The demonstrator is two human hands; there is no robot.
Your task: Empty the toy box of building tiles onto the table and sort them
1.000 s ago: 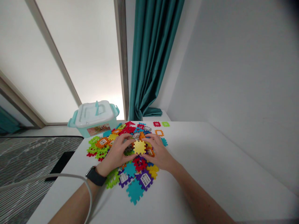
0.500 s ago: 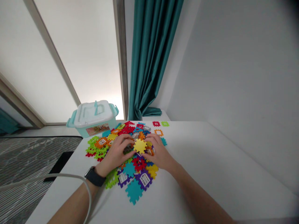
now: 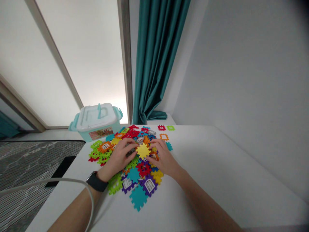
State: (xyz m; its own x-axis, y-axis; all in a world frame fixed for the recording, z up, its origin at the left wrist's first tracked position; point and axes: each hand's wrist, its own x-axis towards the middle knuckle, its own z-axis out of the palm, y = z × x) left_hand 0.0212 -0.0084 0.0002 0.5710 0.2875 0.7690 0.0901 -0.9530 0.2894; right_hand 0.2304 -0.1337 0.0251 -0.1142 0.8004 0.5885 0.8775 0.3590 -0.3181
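A yellow notched plastic tile (image 3: 143, 151) lies flat between my two hands, above a heap of interlocking tiles. My left hand (image 3: 120, 157) reaches its left edge with thumb and fingertips, the fingers curved. On the other side, my right hand (image 3: 163, 157) has its thumb and bent fingers at the tile's right edge. Beneath and in front are a red tile (image 3: 144, 169), a teal square tile (image 3: 139, 197) and a purple tile with a white window (image 3: 149, 186). Parts of the heap under my hands are hidden.
A lidded pale teal box (image 3: 100, 122) stands at the table's back left. Red (image 3: 161, 128), green (image 3: 170, 128) and orange (image 3: 164, 137) tiles lie apart at the back right. A white cable (image 3: 82, 183) crosses over my left forearm. A dark flat object (image 3: 61, 169) lies by the left table edge.
The yellow tile has shifted slightly left. My left hand has drawn back a little to the left, its thumb closer to the tile's left corner. My right hand has barely moved.
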